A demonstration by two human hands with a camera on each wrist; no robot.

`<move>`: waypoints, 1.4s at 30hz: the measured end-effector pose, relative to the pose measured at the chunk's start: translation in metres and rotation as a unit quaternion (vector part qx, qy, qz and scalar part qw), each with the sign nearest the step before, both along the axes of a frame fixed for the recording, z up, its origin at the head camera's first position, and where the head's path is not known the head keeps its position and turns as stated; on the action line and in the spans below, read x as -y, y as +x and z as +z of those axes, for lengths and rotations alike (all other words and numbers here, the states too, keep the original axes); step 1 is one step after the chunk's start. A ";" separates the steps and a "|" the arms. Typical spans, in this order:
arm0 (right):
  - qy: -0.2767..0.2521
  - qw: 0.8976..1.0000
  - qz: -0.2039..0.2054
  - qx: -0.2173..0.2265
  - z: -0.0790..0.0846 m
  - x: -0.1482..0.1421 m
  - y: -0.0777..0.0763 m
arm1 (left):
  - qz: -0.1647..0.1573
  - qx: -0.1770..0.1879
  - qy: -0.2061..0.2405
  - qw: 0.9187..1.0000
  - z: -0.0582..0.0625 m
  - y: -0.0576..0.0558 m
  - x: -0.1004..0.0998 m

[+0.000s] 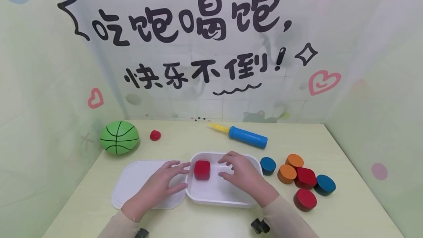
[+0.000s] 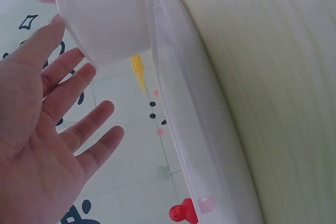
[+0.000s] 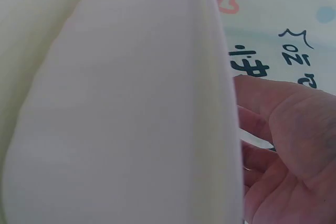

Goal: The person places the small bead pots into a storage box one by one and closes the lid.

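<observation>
A white plastic box (image 1: 218,194) stands at the middle of the table, with a red rounded block (image 1: 202,170) lying inside near its left wall. My left hand (image 1: 163,181) hovers at the box's left rim, its fingers spread and holding nothing. In the left wrist view that hand (image 2: 58,114) shows an empty palm beside the box wall (image 2: 105,19). Over the box's right part is my right hand (image 1: 242,173), fingers loosely bent with nothing between them. Under the left forearm lies the flat white lid (image 1: 132,179), partly hidden.
To the right of the box lie several blocks: blue (image 1: 268,165), orange (image 1: 286,173) and red (image 1: 305,199). A blue hand pump (image 1: 248,137) with a yellow nozzle lies behind. A green ball (image 1: 119,137) and a small red toy (image 1: 155,135) are at the back left.
</observation>
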State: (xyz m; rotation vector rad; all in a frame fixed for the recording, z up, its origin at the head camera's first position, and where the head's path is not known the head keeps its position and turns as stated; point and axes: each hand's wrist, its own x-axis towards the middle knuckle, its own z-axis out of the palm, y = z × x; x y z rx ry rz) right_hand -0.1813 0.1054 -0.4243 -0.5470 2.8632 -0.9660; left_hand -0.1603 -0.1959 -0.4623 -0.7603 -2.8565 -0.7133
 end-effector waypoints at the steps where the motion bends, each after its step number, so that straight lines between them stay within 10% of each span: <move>1: -0.002 1.000 -0.004 -0.007 0.000 -0.004 0.002 | 0.000 0.000 -0.001 1.000 0.000 0.000 0.000; 13: -0.018 0.994 -0.060 -0.093 0.005 -0.060 0.034 | 0.005 0.005 -0.002 1.000 0.001 0.000 -0.001; 29: 0.102 0.978 -0.106 -0.148 0.005 -0.149 0.062 | 0.008 0.001 -0.006 1.000 0.002 -0.002 -0.001; 42: 0.157 0.978 -0.124 -0.067 -0.013 -0.205 0.080 | 0.010 0.006 -0.013 1.000 0.003 0.000 -0.002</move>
